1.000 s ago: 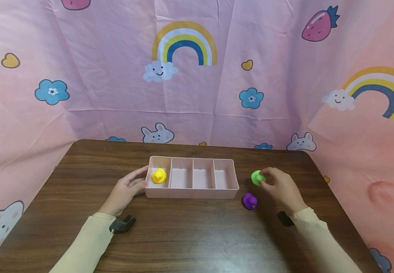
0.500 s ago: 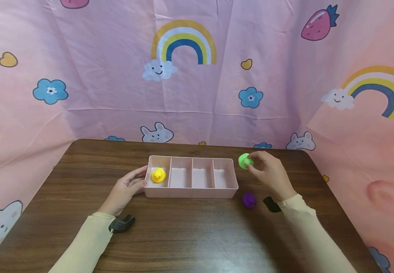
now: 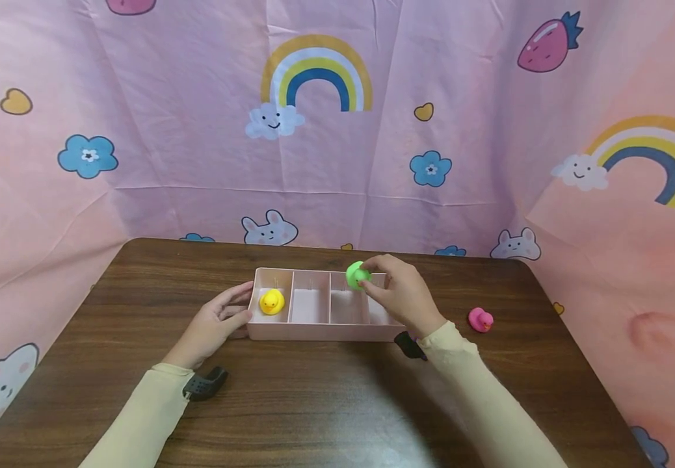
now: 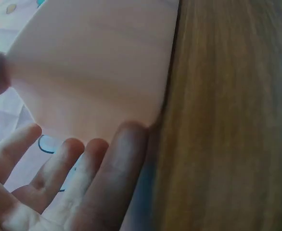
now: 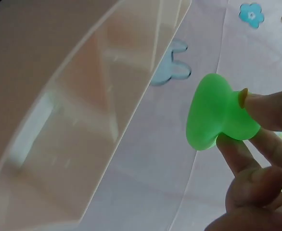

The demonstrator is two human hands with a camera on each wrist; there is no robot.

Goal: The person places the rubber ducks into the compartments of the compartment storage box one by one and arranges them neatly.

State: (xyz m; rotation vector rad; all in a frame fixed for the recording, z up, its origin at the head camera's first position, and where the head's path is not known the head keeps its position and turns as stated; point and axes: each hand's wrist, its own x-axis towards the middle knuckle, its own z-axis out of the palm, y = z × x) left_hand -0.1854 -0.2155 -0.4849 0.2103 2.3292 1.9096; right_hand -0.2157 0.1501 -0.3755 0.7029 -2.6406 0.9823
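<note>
A pale pink organizer box (image 3: 328,332) with several compartments stands on the table, a yellow rubber duck (image 3: 272,301) in its leftmost one. My left hand (image 3: 211,325) holds the box's left end, thumb toward the front corner and fingers toward the back; the left wrist view shows fingertips (image 4: 97,144) along the box wall (image 4: 97,82). Above the right half of the box, my right hand (image 3: 402,292) pinches a green rubber duck (image 3: 356,275) between thumb and fingers. In the right wrist view the green duck (image 5: 218,113) appears beside the box's rim.
To the right on the brown wooden table (image 3: 291,403) sits a pink rubber duck (image 3: 480,320). The purple duck is almost wholly hidden behind my right wrist. A patterned pink cloth (image 3: 337,162) hangs behind the table and along its sides.
My right hand has lifted the green duck from the table and carried it left over the box. The pink duck has come into sight; the purple one became covered. My left hand stays put.
</note>
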